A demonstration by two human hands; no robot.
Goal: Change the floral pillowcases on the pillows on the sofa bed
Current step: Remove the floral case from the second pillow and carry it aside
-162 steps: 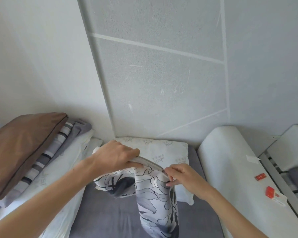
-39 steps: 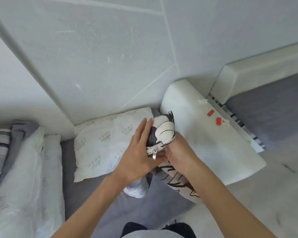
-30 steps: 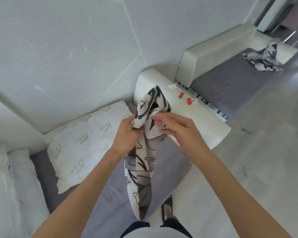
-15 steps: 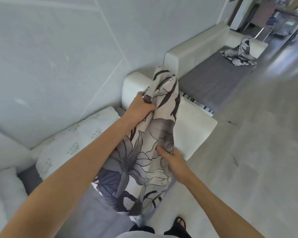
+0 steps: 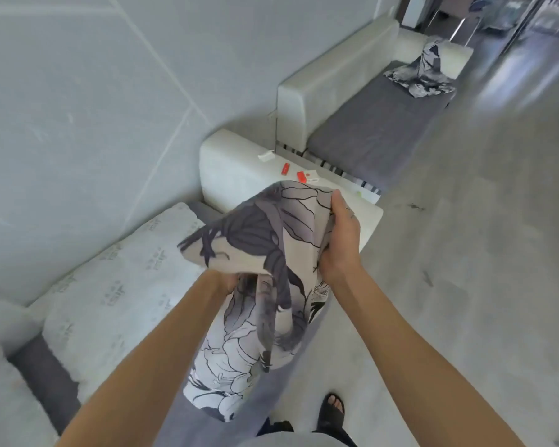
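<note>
A grey and white floral pillowcase (image 5: 259, 253) hangs bunched in front of me, held up by both hands. My right hand (image 5: 339, 240) grips its upper right edge. My left hand (image 5: 228, 280) is mostly hidden under a fold of the cloth and holds it from below. A bare white pillow (image 5: 123, 279) with faint grey print lies on the grey sofa bed (image 5: 42, 375) to the left. A second floral pillowcase (image 5: 423, 75) lies crumpled on the far sofa seat at the upper right.
A white armrest (image 5: 239, 169) stands just behind the cloth, with small red items (image 5: 292, 172) and a paper scrap on top. The grey wall fills the left. Pale floor spreads to the right. My sandalled foot (image 5: 331, 411) shows at the bottom.
My right hand has moved from the lower part of the pillowcase up to its top right edge. My left hand has dropped lower and gone under the cloth, which is now more gathered.
</note>
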